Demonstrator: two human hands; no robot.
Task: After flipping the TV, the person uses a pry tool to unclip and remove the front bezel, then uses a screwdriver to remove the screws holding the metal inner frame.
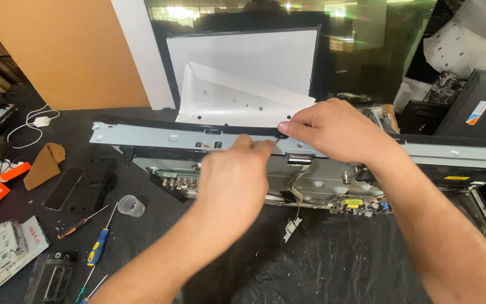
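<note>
Across the middle of the desk (322, 264) lay the opened flat-screen chassis, its grey metal frame rail (158, 137) running from side to side, and that was where I had both hands. My right hand (333, 130) was curled over the top edge of the rail, fingers bent and pinched together at the black edge strip (237, 129) just above it; I could not tell whether anything was caught between the fingertips. My left hand (233, 180) sat just beside it, loosely closed, thumb and forefinger tips touching the rail near the right fingertips; what it gripped, if anything, was hidden by its own knuckles. Behind the rail a white reflector sheet (237, 93) stood partly lifted and creased. Below the rail I saw circuit boards (358, 204) and a flat ribbon connector (299, 160). Toward the desk's left edge lay a blue-and-yellow-handled screwdriver (98, 246), an orange-and-black one (77, 226), a small clear plastic cup (131, 206), a dark phone (63, 188) and a folded brown cloth (45, 164), all well apart from my hands.
</note>
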